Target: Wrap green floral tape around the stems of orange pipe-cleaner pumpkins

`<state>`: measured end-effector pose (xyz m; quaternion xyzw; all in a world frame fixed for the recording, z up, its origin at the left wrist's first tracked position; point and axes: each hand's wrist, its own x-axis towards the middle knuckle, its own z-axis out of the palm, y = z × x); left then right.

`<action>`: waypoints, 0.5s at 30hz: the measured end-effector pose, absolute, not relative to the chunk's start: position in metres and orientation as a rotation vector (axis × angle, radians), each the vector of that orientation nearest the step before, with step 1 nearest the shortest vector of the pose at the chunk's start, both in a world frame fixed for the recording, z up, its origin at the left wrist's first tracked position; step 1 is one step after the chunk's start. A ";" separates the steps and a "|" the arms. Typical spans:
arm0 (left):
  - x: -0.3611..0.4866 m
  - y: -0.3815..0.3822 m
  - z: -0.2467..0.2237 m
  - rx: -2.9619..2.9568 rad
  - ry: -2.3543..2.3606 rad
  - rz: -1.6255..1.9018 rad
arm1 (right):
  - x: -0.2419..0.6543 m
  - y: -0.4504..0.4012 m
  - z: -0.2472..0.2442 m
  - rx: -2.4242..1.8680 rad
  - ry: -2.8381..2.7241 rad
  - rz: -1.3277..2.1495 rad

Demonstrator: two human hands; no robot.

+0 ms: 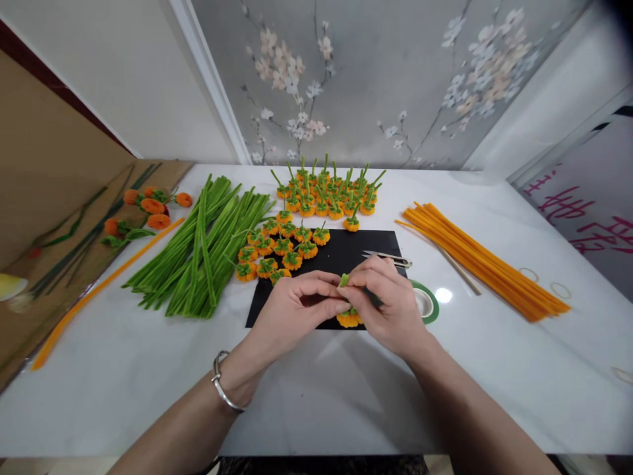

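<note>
Over the front of a black mat [341, 251], my left hand [301, 300] and my right hand [388, 297] meet at a small orange pumpkin [349, 320] with a green top. Both are closed, fingertips pinching its short green pipe-cleaner stem [344, 280]. Part of the stem and the pumpkin's top is hidden behind the fingers. Just beyond my right hand lie small thread snips [395, 260]. A roll of green tape [432, 305] sits against the right hand's outer side, partly covered by it.
Left of the mat lie green pipe cleaners [198, 257]; orange ones [484, 257] lie at right. Several finished-looking pumpkins [291, 260] cover the mat's left side, and more with upright stems [331, 191] stand behind. Orange flowers [154, 206] rest at far left.
</note>
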<state>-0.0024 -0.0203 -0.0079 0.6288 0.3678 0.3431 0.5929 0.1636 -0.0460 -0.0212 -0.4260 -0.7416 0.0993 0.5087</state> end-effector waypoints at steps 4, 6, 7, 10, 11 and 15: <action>-0.003 -0.018 -0.009 1.361 0.819 0.716 | 0.161 -0.047 -0.023 -0.990 -1.771 0.306; -0.004 -0.016 -0.010 1.309 0.765 0.671 | 0.160 -0.048 -0.022 -0.958 -1.766 0.396; -0.005 -0.015 -0.011 1.289 0.731 0.652 | 0.160 -0.048 -0.022 -0.943 -1.766 0.444; -0.008 -0.013 -0.015 1.242 0.653 0.614 | 0.160 -0.049 -0.022 -0.921 -1.764 0.545; -0.008 -0.013 -0.015 1.235 0.649 0.612 | 0.160 -0.049 -0.022 -0.921 -1.763 0.557; -0.007 -0.013 -0.016 1.256 0.673 0.629 | 0.163 -0.048 -0.022 -0.946 -1.783 0.539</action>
